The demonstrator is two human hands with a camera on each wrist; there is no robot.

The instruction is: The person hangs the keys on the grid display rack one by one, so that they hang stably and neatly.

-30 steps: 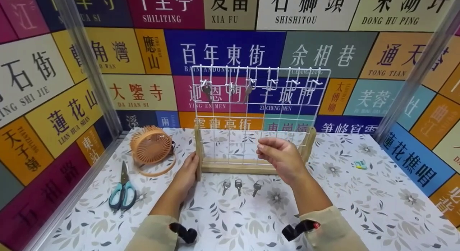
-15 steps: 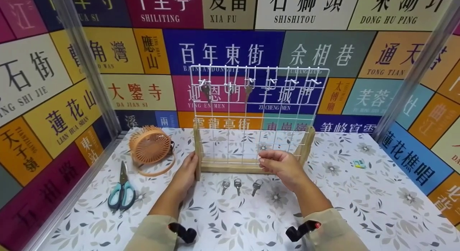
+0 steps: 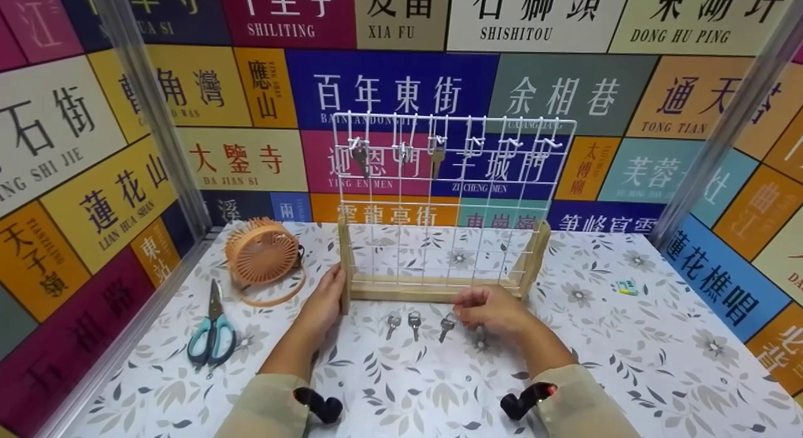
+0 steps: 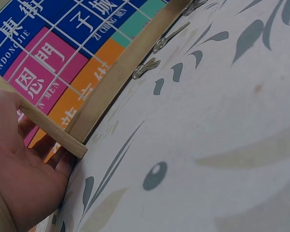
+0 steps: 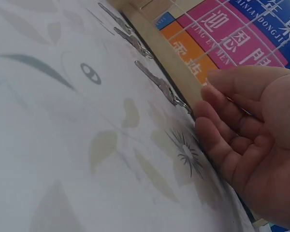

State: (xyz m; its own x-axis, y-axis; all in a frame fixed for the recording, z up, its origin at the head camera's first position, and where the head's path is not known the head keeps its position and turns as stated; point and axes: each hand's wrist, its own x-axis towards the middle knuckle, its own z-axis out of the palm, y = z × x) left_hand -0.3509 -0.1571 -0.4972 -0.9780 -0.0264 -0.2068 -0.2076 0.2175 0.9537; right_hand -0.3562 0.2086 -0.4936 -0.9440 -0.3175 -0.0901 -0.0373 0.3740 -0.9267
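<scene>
A white wire grid rack (image 3: 401,293) stands upright in a wooden frame. My left hand (image 3: 323,300) grips its left wooden side post (image 4: 53,125), thumb in front and fingers behind. Three keys lie in a row before the base: a left key (image 3: 393,326), a middle key (image 3: 414,325) and a right key (image 3: 446,326). Just beside the right key, my right hand (image 3: 494,310) hovers low with loosely bent fingers (image 5: 215,137) and nothing visible between them. Three more keys hang from the left hooks, one being the third hanging key (image 3: 438,163); the right hooks (image 3: 512,143) carry none.
Left of the rack stands an orange fan (image 3: 263,253), with teal-handled scissors (image 3: 212,337) in front of it. A small green-and-white item (image 3: 627,287) lies on the flowered tabletop (image 3: 401,388) at the right. Sign-printed panels rise behind.
My right hand has come down from in front of the grid to beside the right key on the table. The third hanging key has turned slightly; my left hand stays on the post.
</scene>
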